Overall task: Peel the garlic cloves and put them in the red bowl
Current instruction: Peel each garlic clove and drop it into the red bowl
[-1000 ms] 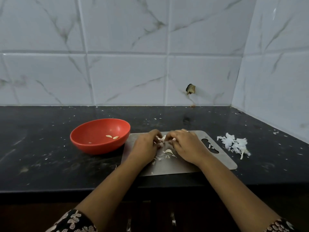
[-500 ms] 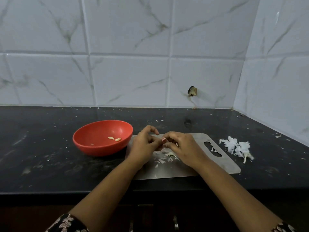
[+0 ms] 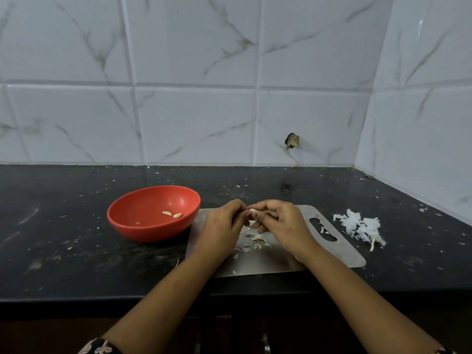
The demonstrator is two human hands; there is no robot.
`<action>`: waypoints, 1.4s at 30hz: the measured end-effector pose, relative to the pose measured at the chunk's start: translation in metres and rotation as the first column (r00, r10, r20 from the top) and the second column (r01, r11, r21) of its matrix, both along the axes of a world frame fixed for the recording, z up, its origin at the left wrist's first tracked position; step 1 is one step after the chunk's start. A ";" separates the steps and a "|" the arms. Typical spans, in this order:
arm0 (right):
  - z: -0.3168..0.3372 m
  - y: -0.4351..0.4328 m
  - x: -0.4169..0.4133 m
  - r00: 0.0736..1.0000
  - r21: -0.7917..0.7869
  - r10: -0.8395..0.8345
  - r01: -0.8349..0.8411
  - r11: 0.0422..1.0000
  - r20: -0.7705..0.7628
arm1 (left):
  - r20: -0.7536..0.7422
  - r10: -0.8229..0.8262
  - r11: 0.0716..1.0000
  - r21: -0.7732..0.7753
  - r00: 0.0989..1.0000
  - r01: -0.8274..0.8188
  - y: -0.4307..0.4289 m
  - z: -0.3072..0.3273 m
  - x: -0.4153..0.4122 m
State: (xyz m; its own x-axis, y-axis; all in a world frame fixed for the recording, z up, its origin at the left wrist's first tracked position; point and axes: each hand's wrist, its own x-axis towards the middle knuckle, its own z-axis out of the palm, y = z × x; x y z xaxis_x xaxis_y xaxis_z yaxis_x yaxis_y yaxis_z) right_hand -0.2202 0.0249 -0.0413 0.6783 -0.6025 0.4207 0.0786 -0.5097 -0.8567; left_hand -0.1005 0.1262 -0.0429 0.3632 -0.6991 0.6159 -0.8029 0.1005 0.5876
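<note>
While they meet above the steel cutting board (image 3: pixel 332 256), the left hand (image 3: pixel 222 223) and the right hand (image 3: pixel 284 222) both curl their fingertips round a small garlic clove (image 3: pixel 252 210), pinched between them and clear of the board. Loose skin scraps (image 3: pixel 256 237) lie just beneath the hands. Left of the left hand sits the red bowl (image 3: pixel 143 231), with two peeled cloves (image 3: pixel 166 213) inside. Right of the right hand, past the board's edge, a heap of white peel (image 3: pixel 360 226) rests on the dark counter (image 3: pixel 63 226).

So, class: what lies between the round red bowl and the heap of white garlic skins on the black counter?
In the head view: the flat metal cutting board, with left hand and right hand pinching a garlic clove.
</note>
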 end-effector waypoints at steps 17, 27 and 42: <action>0.009 0.013 -0.007 0.992 0.397 0.053 -0.094 0.913 0.114 | -0.337 -0.107 0.983 -0.176 0.935 0.049 -0.002 0.001 0.001; 0.007 0.013 -0.004 0.990 0.356 0.053 -0.096 0.929 0.128 | -0.343 -0.085 0.988 -0.153 0.935 0.033 -0.001 -0.002 0.005; -0.002 0.012 -0.003 0.993 0.170 0.020 -0.039 0.985 0.112 | -0.146 -0.135 0.990 0.017 0.980 0.139 0.001 -0.003 0.008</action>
State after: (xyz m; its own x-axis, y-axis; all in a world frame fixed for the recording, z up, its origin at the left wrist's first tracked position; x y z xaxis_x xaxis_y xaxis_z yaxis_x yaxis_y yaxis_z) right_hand -0.2235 0.0370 -0.0436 0.6524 -0.6524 0.3858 0.1899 -0.3521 -0.9165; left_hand -0.0924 0.1268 -0.0459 0.3465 -0.7639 0.5445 -0.6892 0.1865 0.7002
